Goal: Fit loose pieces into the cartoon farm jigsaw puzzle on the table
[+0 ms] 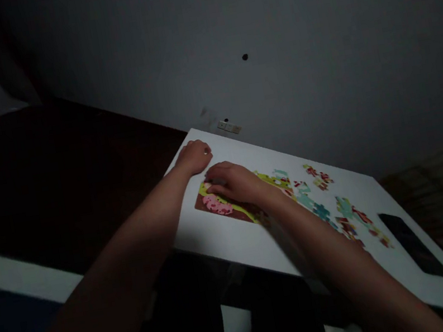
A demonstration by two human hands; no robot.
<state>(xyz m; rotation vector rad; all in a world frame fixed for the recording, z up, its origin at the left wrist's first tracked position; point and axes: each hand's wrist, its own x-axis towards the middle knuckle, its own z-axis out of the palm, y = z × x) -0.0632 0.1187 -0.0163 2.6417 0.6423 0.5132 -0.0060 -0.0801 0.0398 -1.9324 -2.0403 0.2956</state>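
Observation:
A partly joined jigsaw puzzle (224,206) with pink, yellow and brown areas lies on a white table (233,237). My right hand (233,182) rests on its upper part, fingers curled and pressing down at the puzzle's left end. My left hand (195,155) sits on the bare table just beyond the puzzle's far corner, fingers curled under in a loose fist; nothing shows in it. Several loose puzzle pieces (340,214), teal and red, are scattered to the right of my right forearm.
A dark phone (414,245) lies near the table's right end. A grey wall with a socket (228,127) stands behind the table. Dark floor spreads to the left. The room is dim.

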